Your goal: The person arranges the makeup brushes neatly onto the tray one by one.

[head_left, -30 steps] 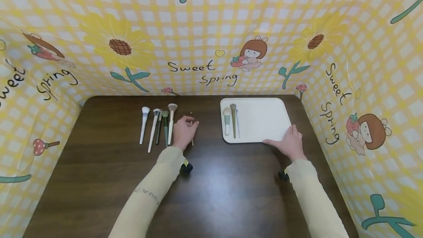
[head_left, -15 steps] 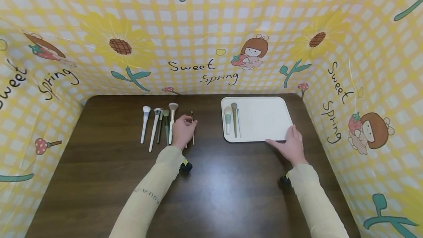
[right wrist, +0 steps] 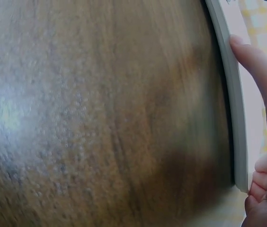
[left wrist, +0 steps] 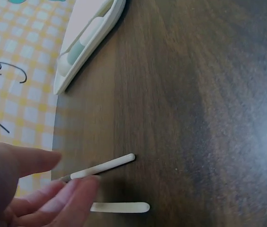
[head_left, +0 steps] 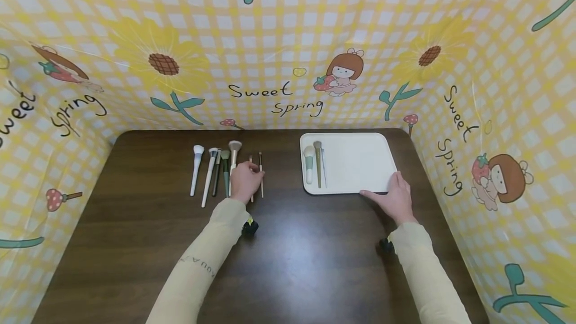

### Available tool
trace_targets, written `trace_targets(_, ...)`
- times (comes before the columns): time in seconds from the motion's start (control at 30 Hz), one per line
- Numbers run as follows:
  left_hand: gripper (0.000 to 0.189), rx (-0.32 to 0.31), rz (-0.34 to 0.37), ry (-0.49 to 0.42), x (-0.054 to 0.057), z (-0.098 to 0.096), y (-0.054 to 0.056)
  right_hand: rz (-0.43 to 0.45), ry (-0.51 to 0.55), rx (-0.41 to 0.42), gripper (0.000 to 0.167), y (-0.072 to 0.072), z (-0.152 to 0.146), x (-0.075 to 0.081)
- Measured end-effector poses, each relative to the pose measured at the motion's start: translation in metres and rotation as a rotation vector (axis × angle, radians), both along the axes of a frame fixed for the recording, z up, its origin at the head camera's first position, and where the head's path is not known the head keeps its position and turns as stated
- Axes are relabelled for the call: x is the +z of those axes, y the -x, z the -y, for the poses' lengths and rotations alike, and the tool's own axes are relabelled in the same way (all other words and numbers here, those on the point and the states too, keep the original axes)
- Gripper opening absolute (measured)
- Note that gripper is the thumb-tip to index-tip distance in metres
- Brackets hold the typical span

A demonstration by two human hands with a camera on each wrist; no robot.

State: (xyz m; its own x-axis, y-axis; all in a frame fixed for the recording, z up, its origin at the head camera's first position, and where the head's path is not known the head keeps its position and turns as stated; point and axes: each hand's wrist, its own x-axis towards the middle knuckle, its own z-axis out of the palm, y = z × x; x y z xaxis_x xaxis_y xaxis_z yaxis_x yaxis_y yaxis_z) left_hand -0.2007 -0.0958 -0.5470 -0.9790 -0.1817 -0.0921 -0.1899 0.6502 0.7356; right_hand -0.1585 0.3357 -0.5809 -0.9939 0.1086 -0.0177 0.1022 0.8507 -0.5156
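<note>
My left hand (head_left: 246, 181) is over two thin makeup brushes with pale handles, its thumb and fingers apart. One thin brush (left wrist: 105, 166) lies slanted by the fingertips in the left wrist view; the other brush (left wrist: 124, 207) is partly covered by the fingers. Just left of the hand is a large fluffy brush (head_left: 234, 150), its handle mostly hidden. At the right, my right hand (head_left: 397, 196) holds the near right corner of a white tray (head_left: 360, 164), thumb on the front rim (right wrist: 235, 94) and fingers at the side.
Farther left lie a white brush (head_left: 196, 171), a long white-handled brush (head_left: 208, 179), a dark brush (head_left: 217, 176) and a green brush (head_left: 226, 164). Inside the tray are a mint-and-white brush (head_left: 309, 166), an olive brush (head_left: 319, 166) and a thin blue-grey brush (head_left: 324, 166). Patterned cloth surrounds the table.
My left hand has shifted slightly left and toward me, so both thin brushes beside it now show more. The right hand stays at the tray corner.
</note>
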Motion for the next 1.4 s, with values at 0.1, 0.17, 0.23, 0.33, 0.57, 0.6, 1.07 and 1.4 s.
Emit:
trace_targets(0.1,0.018,-0.055,0.047,0.063,-0.001,-0.001,0.001,0.008,0.004,-0.006,0.138,-0.001,0.000,0.000)
trace_targets(0.17,0.015,-0.089,0.072,0.106,-0.003,-0.003,0.003,0.008,0.006,-0.004,0.138,0.000,0.000,0.000)
trace_targets(0.23,0.021,-0.117,0.087,0.152,-0.005,-0.005,0.005,0.007,0.010,0.000,0.138,0.000,0.001,0.001)
trace_targets(0.33,0.031,-0.131,0.111,0.210,-0.006,-0.009,0.007,0.012,0.010,0.000,0.139,0.000,0.001,0.002)
trace_targets(0.57,0.023,-0.085,0.194,0.267,-0.003,-0.019,0.012,0.019,0.004,-0.011,0.139,0.000,0.001,0.001)
trace_targets(0.6,0.022,-0.082,0.208,0.262,-0.002,-0.020,0.013,0.018,0.005,-0.010,0.140,-0.001,0.001,0.001)
trace_targets(1.07,0.027,-0.093,0.292,0.239,-0.001,-0.026,0.021,0.020,0.020,-0.019,0.139,0.000,0.001,0.000)
trace_targets(1.4,0.030,-0.072,0.280,0.200,-0.003,-0.026,0.018,0.023,0.024,-0.019,0.138,-0.001,0.002,0.004)
